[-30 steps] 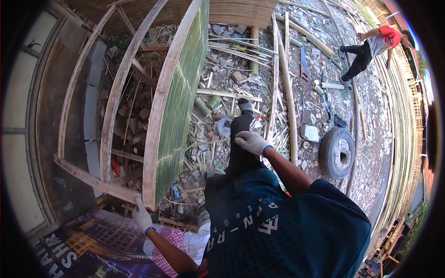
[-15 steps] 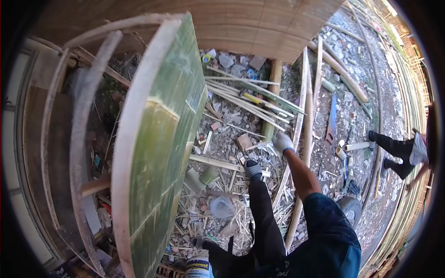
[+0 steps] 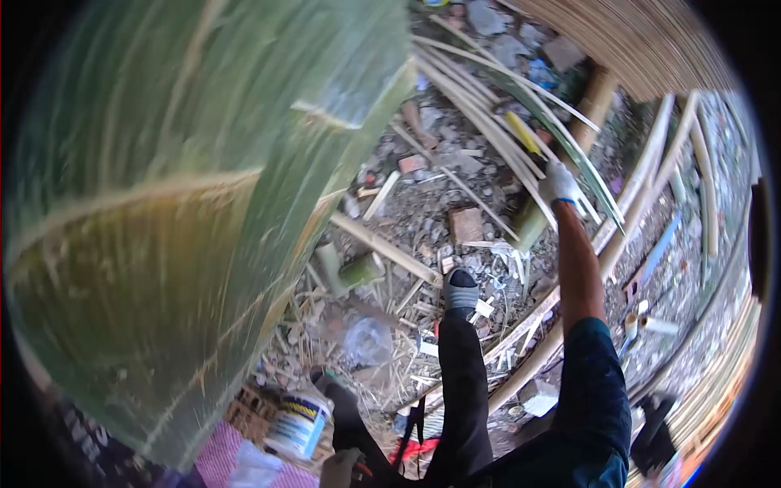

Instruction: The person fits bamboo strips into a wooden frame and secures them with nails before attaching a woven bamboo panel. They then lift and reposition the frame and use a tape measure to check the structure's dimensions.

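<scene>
My right hand, in a whitish glove, reaches forward to the tool with a yellow handle, its fingers closed around the dark end. Thin split bamboo strips lie beside it, across a thick bamboo pole. At the bottom edge my left hand, also gloved, is low near my leg, with a small dark and orange object by it; its fingers are too unclear to read. A large green bamboo panel fills the left side, close to the camera.
Rubble, a brick and wood chips cover the ground round my feet. A labelled bucket stands at lower left. Long poles and a blue-bladed saw lie at right. Part of another person shows at lower right.
My right hand has moved forward from the thick pole's near end to the yellow-handled tool. My left hand has come into view. The view has shifted, and the green panel looks much nearer.
</scene>
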Demonstrator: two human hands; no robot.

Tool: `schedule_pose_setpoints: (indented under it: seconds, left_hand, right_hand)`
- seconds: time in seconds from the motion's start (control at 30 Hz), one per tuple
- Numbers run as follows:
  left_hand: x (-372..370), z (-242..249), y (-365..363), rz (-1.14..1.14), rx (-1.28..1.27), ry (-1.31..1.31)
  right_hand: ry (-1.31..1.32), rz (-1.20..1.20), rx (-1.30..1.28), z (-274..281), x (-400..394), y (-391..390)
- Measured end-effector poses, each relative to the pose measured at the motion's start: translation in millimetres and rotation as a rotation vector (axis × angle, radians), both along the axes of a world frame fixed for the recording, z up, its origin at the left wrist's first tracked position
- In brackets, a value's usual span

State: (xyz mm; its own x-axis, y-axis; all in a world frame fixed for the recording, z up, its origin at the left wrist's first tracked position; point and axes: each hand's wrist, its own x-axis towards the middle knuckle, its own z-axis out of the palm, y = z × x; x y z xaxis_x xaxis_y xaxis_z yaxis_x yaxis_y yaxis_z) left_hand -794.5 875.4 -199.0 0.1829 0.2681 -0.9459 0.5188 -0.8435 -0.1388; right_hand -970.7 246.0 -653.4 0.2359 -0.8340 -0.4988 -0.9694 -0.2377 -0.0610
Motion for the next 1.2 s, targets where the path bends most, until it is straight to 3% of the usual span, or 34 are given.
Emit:
schedule_pose_setpoints:
  seconds: [0.03,0.1,0.13,0.17,0.23,0.27,0.3,0.33,0.37,0.4,0.43,0.47,0.53,0.57,0.63,0.67,0.7,0.8,0.87,0.97,1.07,1.13,1.2]
  left_hand:
    - [-4,6,16,-0.147,0.09,0.017]
    - [-13,18,38,-0.104,0.146,-0.015]
    - [-23,11,106,-0.764,-0.177,-0.047]
    - [-14,30,76,-0.279,0.071,-0.007]
    - [-30,42,163,-0.642,0.011,-0.192]
    - [-36,36,209,-0.518,0.162,-0.14]
    - [-28,59,210,-0.509,0.182,-0.176]
    - [-18,83,207,-0.5,0.201,-0.213]
    - [-10,99,216,-0.355,0.331,-0.246]
    - [-24,72,296,-0.419,0.468,-0.275]
    - [-11,108,287,-0.309,0.539,-0.451]
    - [-12,98,348,-0.444,0.543,-0.508]
    - [26,144,361,-0.142,0.725,-0.742]
    - [47,162,385,-0.003,0.689,-0.781]
    - [95,204,409,-0.059,0.678,-0.962]
    - [118,191,460,-0.16,0.658,-1.093]
    - [150,227,452,-0.117,0.597,-1.167]
    - [252,264,479,-0.244,0.48,-1.238]
    - [318,290,468,-0.301,0.297,-1.065]
    - [400,268,459,-0.464,0.163,-1.062]
    - [446,264,436,-0.591,0.0,-1.101]
    - [465,262,423,-0.598,-0.003,-1.092]
    - [478,257,416,-0.631,-0.027,-1.068]
  right_hand:
    - [-0.022,-0.007,0.016,10,9,4]
    - [-0.161,0.005,0.174,31,24,14]
    - [-0.322,0.027,0.216,68,33,30]
    - [-0.421,0.062,0.16,84,13,55]
    - [-0.579,0.133,0.025,143,-24,138]
    - [-0.601,0.147,0.017,170,-53,172]
    - [-0.619,0.256,0.099,226,-51,199]
    - [-0.451,0.208,0.401,296,-31,219]
    - [-0.588,0.173,0.521,311,-27,242]
    - [-0.711,0.132,0.642,308,-29,268]
    - [-0.823,0.085,0.773,301,-30,285]
    - [-0.927,0.037,0.903,312,-28,299]
    - [-0.457,0.627,0.684,404,39,322]
    - [-0.401,0.759,0.64,439,69,342]
    - [-0.312,0.949,0.649,489,110,376]
    - [-0.289,1.094,0.621,510,129,394]
    - [-0.253,1.23,0.597,532,145,414]
    - [-0.178,1.597,0.605,594,204,494]
    - [0.006,1.69,0.577,625,242,562]
    - [-0.051,1.899,0.453,647,277,652]
    - [-0.001,1.946,0.465,689,294,722]
    - [-0.139,2.07,0.495,697,295,746]
    - [0.026,2.195,0.488,719,307,773]
